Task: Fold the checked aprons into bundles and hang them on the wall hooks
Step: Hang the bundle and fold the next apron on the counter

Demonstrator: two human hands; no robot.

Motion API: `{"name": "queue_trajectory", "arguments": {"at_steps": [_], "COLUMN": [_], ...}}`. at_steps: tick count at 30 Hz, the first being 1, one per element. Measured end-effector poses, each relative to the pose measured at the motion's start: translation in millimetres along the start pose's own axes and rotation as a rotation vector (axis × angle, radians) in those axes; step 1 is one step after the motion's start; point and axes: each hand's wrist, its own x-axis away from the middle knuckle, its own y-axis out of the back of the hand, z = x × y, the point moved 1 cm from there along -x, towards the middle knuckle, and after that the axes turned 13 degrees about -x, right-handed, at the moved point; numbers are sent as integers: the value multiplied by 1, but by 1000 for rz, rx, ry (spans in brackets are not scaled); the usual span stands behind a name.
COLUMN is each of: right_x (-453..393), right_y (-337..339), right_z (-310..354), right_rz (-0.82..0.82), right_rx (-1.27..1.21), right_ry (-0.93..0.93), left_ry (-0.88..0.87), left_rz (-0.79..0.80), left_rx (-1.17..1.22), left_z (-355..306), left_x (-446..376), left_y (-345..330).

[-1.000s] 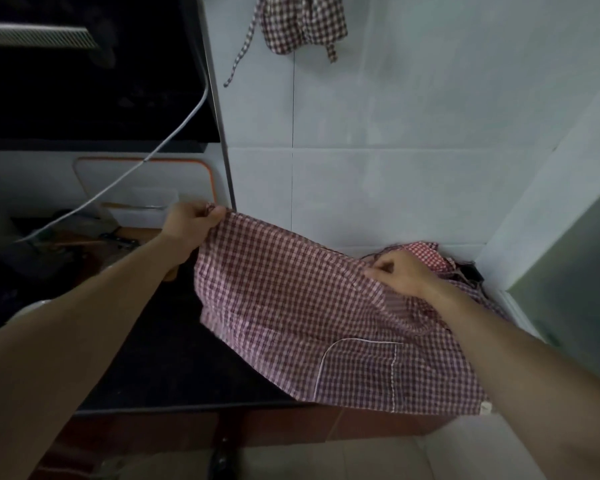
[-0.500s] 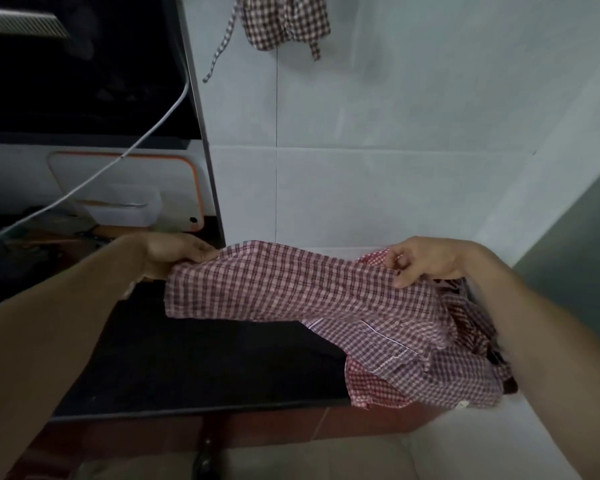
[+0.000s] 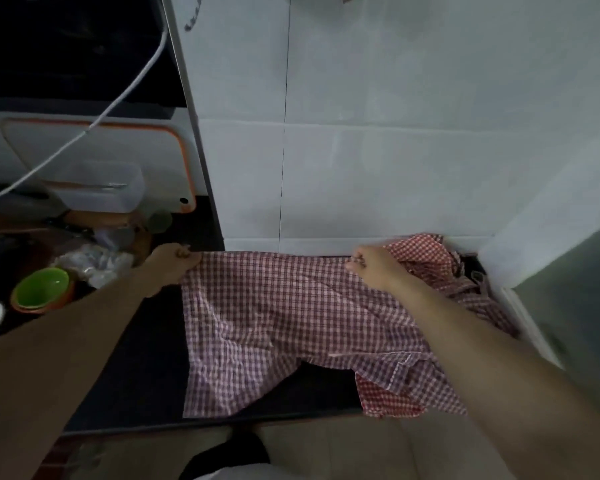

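You pinch the apron's (image 3: 274, 317) top edge with left hand (image 3: 172, 263) and right hand (image 3: 371, 266) — fingers clamped on cloth, stretched flat over the counter (image 3: 153, 358) — likely for folding.

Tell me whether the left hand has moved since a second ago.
Yes. The left hand, pinching the checked apron, has dropped from level with the orange-rimmed board to below its bottom corner, near the dark counter.

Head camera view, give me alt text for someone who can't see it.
Two bare hands, left and right, pinch the top edge of a red checked apron spread over a dark counter against a white tiled wall. More checked cloth is heaped at the right, and a green bowl sits at the left.
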Motion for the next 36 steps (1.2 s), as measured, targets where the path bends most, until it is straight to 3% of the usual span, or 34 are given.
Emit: {"name": "queue_trajectory", "arguments": {"at_steps": [9,11,14,16,18,20,24,26,32,36], "right_x": [-66,-77,-86,-87,-83,-68,-5,31,72,81], "right_y": [-47,-55,-67,-71,-72,-72,-94,-113,-128,-123], "right_z": [-2,-7,-15,-16,-10,0,0,-23,-105,-121], "right_rz": [-150,-151,-107,-141,-232,-203,318,435,372,291], "right_rx": [125,152,209,287,312,146,-130,-96,342,285], "right_ry": [-128,-152,-191,-157,-24,177,253,308,250,187], "left_ry": [126,95,91,155,192,234,305,311,291,257], "left_rz": [-175,0,551,664,641,594,541,505,434,429], "left_rx": [-100,-216,-365,-503,-676,-733,-821,-853,-808,-878], "left_z": [21,22,32,43,39,21,2,2,9,7], "left_x": [-47,-45,-37,-40,-38,-25,-9,-5,-1,-1], "left_y": [-42,-62,-102,-131,-151,-161,-171,-180,-188,-186]}}
